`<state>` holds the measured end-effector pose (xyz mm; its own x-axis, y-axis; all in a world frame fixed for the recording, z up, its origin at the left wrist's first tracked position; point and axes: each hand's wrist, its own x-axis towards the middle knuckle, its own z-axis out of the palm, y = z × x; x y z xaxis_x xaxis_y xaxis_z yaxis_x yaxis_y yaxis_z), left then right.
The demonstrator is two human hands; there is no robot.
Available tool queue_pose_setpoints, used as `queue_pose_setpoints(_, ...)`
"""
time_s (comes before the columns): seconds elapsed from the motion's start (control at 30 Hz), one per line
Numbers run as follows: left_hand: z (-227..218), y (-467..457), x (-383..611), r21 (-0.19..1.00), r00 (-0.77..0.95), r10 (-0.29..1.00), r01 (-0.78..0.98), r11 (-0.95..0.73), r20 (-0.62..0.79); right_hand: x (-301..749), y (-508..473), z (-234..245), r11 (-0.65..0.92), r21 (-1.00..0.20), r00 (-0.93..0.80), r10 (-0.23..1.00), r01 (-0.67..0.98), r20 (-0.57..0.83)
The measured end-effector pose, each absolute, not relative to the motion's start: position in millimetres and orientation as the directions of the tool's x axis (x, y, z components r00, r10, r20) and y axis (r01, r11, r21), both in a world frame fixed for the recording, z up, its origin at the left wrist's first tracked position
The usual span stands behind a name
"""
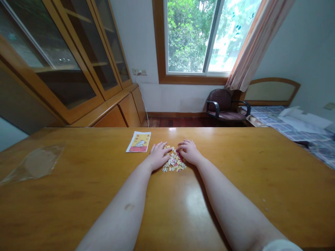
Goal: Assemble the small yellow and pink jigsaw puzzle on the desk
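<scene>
puzzle pieces [173,162] lay heaped on the table [167,212] between the left hand [158,156], loosely spread, and the right hand [190,152], curved; whether the latter gripped any could not be told. a card [138,142] lay near the left hand.

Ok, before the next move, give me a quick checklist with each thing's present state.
1. Left hand at the puzzle pieces: ok, fingers at the pile's left side.
2. Right hand at the pile: ok, on its right side.
3. Pieces gathered: ok, heaped between the hands.
4. Every piece face up: cannot tell, they are small and overlap.
5. Picture card showing its picture: ok, left of the pile.
6. Plastic bag clear of the hands: ok, far left.
</scene>
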<state>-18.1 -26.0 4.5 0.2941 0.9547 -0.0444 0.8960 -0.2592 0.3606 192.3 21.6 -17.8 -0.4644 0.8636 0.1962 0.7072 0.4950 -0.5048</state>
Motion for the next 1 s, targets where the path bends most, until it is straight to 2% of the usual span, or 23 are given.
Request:
queue_pose_setpoints(0.47, -1.0, -23.0, -22.6, 0.355, 0.291, 0.957, 0.897, -0.264, -0.023, 193.4, 20.4, -16.5, 0.531, -0.555, -0.450, 0.845, 0.640, 0.290)
queue_pose_setpoints(0.7, -2.0, -23.2, -22.7, 0.371, 0.292, 0.957, 0.889, -0.270, -0.003, 193.0, 20.6, -18.7, 0.545, -0.518, -0.500, 0.832, 0.659, 0.239)
queue_pose_setpoints(1.0, 6.1, -27.1, -19.6, 0.435, 0.398, 0.916, 0.835, -0.337, -0.053, 193.3, 21.5, -21.0, 0.486, -0.428, -0.430, 0.874, 0.762, 0.226)
